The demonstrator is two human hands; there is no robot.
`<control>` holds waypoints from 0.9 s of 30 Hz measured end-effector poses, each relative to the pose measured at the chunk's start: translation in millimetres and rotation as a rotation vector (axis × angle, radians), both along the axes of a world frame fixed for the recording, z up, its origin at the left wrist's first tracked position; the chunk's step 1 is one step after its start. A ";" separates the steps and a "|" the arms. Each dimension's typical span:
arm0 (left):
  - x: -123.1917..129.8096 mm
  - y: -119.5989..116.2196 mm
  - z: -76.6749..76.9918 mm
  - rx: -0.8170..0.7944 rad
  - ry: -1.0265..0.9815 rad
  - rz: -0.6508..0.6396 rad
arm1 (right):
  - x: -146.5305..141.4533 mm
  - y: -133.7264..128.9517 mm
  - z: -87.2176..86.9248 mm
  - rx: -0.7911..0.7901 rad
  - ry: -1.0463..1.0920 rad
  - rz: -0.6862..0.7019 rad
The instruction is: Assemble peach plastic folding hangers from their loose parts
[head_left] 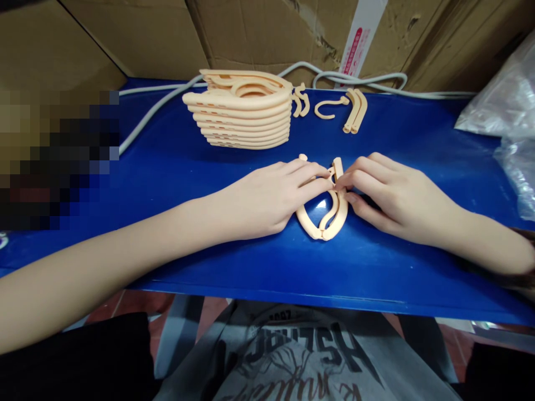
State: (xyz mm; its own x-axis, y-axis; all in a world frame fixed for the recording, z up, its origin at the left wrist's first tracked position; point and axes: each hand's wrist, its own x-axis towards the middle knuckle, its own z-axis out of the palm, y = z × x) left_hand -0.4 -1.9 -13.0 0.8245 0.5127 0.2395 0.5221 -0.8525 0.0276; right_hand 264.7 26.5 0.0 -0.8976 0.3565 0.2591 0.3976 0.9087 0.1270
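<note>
A cream plastic folding hanger (341,214) lies on the blue table in front of me, its two curved arms folded into a pointed loop. From the left, my left hand (280,192) lies over the hanger's one arm, its fingers closed on the upper part. On the opposite side, my right hand (393,192) pinches the other arm near its upper end with bent fingers. My fingers cover part of the upper middle, so the joint there is partly hidden.
Behind the hands stands a stack of cream hanger pieces (246,120). To its right lie small curved pieces (301,101), a hook (324,109) and two short arm pieces (355,111). A white cable (154,117) runs along the cardboard (259,39). Clear plastic bags (501,106) sit at right.
</note>
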 end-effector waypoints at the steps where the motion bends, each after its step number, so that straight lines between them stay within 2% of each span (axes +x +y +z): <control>1: 0.1 -0.1 0.0 0.002 0.004 0.003 | 0.0 -0.1 0.1 -0.008 -0.001 -0.003; 12: 0.1 -1.0 -0.2 0.048 0.015 0.005 | -0.1 1.5 0.3 -0.017 -0.001 -0.014; 20: 1.2 -3.3 5.5 0.129 0.101 0.115 | -0.5 -0.4 0.7 -0.070 0.034 -0.078; 27: -0.8 -2.3 8.7 0.145 0.117 0.153 | 1.3 0.1 1.8 -0.051 0.076 -0.076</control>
